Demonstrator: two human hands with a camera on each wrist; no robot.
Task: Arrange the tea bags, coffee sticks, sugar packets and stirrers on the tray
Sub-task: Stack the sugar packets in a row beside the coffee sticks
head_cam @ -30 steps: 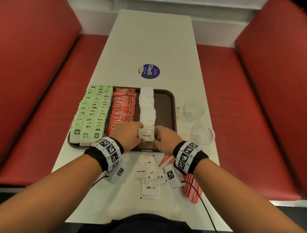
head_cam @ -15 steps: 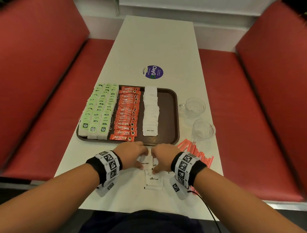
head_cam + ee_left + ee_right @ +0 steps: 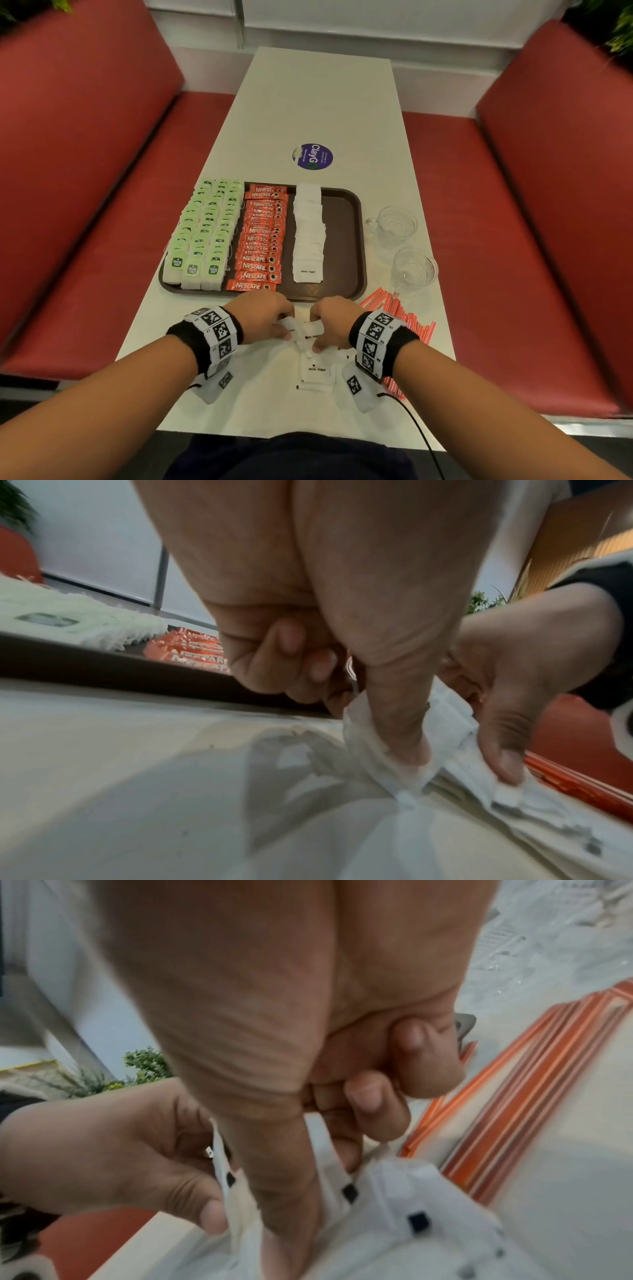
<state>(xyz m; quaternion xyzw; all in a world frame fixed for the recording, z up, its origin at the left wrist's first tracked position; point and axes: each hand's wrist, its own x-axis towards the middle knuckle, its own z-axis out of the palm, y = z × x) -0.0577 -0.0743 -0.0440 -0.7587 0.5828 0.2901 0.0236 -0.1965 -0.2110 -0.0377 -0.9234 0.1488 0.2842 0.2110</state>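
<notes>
The brown tray holds green tea bags on its left, orange coffee sticks in the middle and a row of white sugar packets. Just in front of the tray, both hands work on a loose sugar packet on the table. My left hand pinches its left edge between thumb and fingers. My right hand pinches the right side. More sugar packets lie under and behind the hands. Orange stirrers lie right of my right wrist.
Two clear glass cups stand right of the tray. A round purple sticker lies on the table beyond the tray. Red bench seats flank the white table on both sides.
Both hands came back from the tray's sugar row, leaving a packet there, to the loose packets at the near edge. They now pinch one packet between them.
</notes>
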